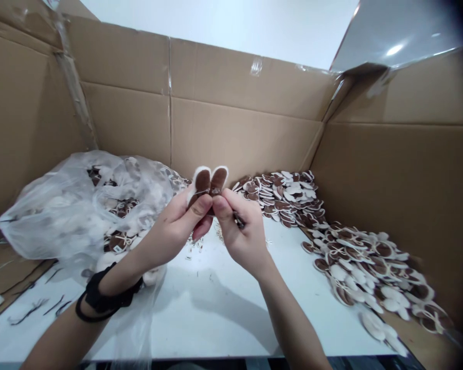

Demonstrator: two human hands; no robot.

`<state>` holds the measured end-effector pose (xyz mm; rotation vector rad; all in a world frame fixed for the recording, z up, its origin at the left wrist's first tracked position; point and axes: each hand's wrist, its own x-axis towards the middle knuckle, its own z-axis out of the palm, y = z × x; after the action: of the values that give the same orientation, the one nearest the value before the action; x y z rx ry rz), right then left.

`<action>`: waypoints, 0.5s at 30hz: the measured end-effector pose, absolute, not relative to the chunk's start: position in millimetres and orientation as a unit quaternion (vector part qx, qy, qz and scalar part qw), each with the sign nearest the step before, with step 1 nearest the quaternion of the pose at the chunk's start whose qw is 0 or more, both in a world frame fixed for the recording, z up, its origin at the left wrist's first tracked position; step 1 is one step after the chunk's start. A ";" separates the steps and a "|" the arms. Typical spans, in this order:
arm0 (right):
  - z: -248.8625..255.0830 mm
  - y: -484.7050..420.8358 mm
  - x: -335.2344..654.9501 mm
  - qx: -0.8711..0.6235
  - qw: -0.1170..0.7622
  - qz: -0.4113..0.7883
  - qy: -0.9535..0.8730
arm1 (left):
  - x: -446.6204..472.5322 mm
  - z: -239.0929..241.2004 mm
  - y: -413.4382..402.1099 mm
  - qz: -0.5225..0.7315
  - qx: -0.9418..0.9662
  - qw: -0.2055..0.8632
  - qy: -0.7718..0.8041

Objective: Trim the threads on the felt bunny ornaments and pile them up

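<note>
A brown plush piece with white fuzzy edges and two long rabbit-like ears (218, 180) is held up in the middle, ears pointing upward. My left hand (181, 223) pinches it from the left, thumb on its front. From the other side my right hand (241, 231) grips it too, the two thumbs nearly touching. A thin pale thread or cord crosses the piece just above the thumbs. The lower part of the piece is hidden by my fingers. A small dark tip (239, 221) pokes out of my right hand; what it belongs to is hidden.
At left a translucent plastic bag (57, 205) holds many similar plush pieces. More lie heaped at right, a back pile (285, 195) and a nearer pile (362, 262). Cardboard walls (235, 108) surround the white tabletop (208, 318). Dark thread scraps (31, 311) lie at left.
</note>
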<state>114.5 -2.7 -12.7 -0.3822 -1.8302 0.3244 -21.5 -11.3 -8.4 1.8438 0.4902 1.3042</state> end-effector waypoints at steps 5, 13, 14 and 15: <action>-9.7 -14.4 118.4 -0.089 0.582 0.230 -0.775 | -28.2 -9.4 -13.9 0.464 0.724 0.504 0.083; -27.6 -16.1 108.5 0.043 0.540 0.522 -0.659 | -23.7 -14.0 -13.9 0.418 0.676 0.607 -0.015; -28.4 -15.6 106.4 0.064 0.534 0.554 -0.636 | -22.4 -14.7 -13.4 0.414 0.659 0.627 -0.026; -28.7 -14.9 104.5 0.084 0.525 0.581 -0.617 | -21.3 -15.4 -12.7 0.411 0.640 0.648 -0.031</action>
<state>104.5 -14.9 -28.7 0.2002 -1.4753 1.3897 -21.3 -12.7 -15.4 1.4559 -0.0698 0.9332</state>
